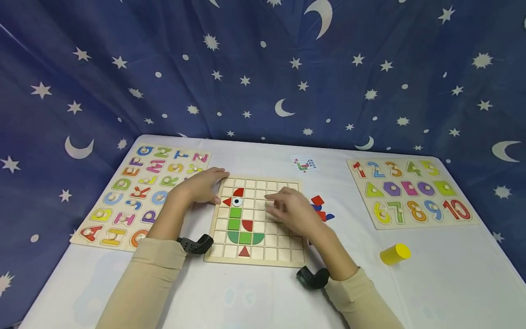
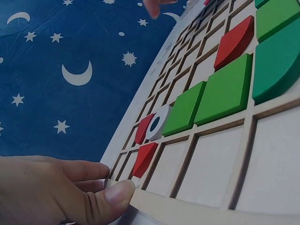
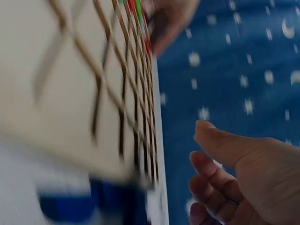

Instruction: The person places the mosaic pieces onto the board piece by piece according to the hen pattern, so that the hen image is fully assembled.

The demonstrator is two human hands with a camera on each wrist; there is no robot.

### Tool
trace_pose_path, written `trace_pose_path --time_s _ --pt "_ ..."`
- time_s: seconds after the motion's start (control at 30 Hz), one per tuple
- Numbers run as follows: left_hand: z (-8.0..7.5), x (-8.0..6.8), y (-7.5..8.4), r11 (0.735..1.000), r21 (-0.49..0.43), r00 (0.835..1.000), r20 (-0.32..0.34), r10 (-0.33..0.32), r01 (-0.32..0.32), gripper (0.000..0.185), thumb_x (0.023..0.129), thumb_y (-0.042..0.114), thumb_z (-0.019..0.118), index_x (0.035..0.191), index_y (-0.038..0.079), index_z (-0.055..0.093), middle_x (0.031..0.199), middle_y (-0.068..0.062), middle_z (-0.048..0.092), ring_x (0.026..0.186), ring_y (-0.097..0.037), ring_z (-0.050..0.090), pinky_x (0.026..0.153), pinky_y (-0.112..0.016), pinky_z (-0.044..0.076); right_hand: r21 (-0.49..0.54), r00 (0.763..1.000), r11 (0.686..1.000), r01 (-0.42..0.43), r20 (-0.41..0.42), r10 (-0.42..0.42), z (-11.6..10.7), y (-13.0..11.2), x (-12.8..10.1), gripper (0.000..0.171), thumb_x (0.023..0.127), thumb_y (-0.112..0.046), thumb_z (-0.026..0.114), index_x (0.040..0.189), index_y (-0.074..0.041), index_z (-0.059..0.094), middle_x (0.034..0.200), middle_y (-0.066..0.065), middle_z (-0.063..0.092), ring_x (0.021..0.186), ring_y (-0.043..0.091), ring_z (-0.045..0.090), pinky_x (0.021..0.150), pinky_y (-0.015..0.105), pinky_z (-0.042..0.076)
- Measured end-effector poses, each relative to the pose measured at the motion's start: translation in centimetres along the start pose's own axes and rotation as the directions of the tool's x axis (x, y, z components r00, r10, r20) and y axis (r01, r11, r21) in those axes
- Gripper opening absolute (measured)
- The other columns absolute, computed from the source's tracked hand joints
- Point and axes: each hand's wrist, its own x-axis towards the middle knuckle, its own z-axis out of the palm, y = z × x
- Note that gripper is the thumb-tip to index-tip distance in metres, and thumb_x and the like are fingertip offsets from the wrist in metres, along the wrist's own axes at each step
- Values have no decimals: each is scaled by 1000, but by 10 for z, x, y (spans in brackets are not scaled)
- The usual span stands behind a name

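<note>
- Far left, the alphabet puzzle point(image 1: 141, 194) lies flat on the tabletop point(image 1: 255, 292), just beside the left forearm; a careless sweep of that arm could, I reckon, nudge its pegged letters out of their slots
- Next, the left hand point(image 1: 203, 185) rests on the left edge of the grid board point(image 1: 283, 253), fingers fairly straight, thumb pressed to the rim in the left wrist view, holding nothing; if that pressure slips, the board may skate across the smooth cloth
- On the board, the red triangle point(image 1: 227, 201), the eye disc point(image 1: 237, 201), the green squares point(image 1: 235, 218) and the green curved pieces point(image 1: 245, 237) sit in their cells, forming a bird; any jolt to the board risks popping these shallow tiles loose
- Over the board's right half, the right hand point(image 1: 289, 210) hovers, blurred, fingers loosely spread and nothing visibly held; the wrist view shows it relaxed and empty; it could brush the red quarter piece point(image 1: 247, 224) if it swings low
- Just right of the board, loose red and blue pieces point(image 1: 319, 208) lie partly hidden behind that hand; a wrong pick seems likely with the view blocked
- Further right, the yellow cylinder point(image 1: 395, 254) lies on its side; it could roll off
- Far right, the number puzzle point(image 1: 411, 192) stays well apart
</note>
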Motion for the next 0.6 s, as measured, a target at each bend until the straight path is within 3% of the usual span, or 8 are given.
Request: trace_pose_path --time_s 0.13,0.27,0.33,0.6 --pt "1 0 -1 1000 -5 1000 -2 1 -1 81 78 14 76 147 7 35 156 -17 25 144 -37 21 117 -54 21 33 983 984 -176 -47 178 -30 53 0 34 87 -25 69 118 -12 68 96 6 65 83 19 58 70 31 51" --pt "0 0 -1 1000 -5 1000 -3 -5 5 81 78 14 76 147 8 35 156 -16 25 144 -37 22 117 -54 22 31 941 940 -338 16 338 -41 91 -7 35 87 -25 69 120 -13 67 101 9 64 87 23 56 76 34 52" --pt "0 -1 -2 1000 -7 1000 -5 -10 10 80 78 13 76 147 8 35 156 -16 25 144 -37 22 117 -54 22 43 927 927 -374 42 372 -42 102 -10 32 87 -23 70 117 -15 68 101 9 64 88 23 55 80 35 51" --pt "1 -1 -1 1000 -11 1000 -3 -11 11 81 78 14 76 147 8 35 156 -16 25 144 -37 22 117 -55 21 107 911 905 -412 77 406 -40 116 -14 26 87 -21 69 112 -17 71 110 9 66 98 25 54 93 43 47"
